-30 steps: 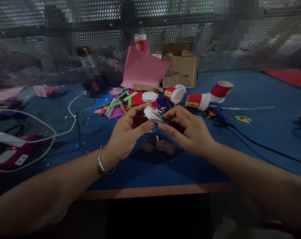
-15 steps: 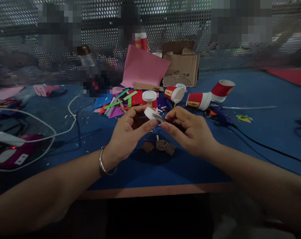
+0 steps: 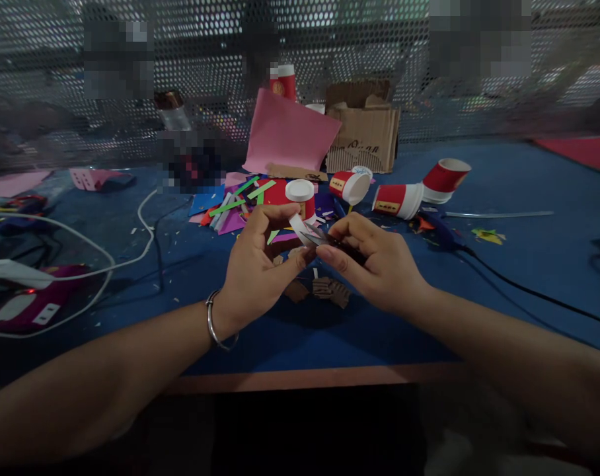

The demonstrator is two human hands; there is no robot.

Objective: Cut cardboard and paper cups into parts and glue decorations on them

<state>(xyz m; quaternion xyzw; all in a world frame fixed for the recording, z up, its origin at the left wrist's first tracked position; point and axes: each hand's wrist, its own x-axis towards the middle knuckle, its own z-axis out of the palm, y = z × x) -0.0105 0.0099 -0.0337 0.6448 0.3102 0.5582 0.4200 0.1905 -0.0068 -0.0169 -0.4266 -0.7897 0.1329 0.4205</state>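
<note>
White strip (image 3: 300, 228), red-and-white cups (image 3: 398, 200), pink sheet (image 3: 290, 135), brown ribbed cardboard (image 3: 362, 132), blue tabletop (image 3: 379, 340)

The right hand (image 3: 379, 261) covers most of the handles of the scissors (image 3: 317, 240), and fingers of the left hand (image 3: 255, 264) hide part of the white piece (image 3: 299, 227). The pink sheet (image 3: 290, 132) blocks the lower part of a red cup (image 3: 286, 86). Lettering on the cardboard (image 3: 362, 124) is too blurred to read. The right edge cuts off the red sheet (image 3: 585, 153)
</note>
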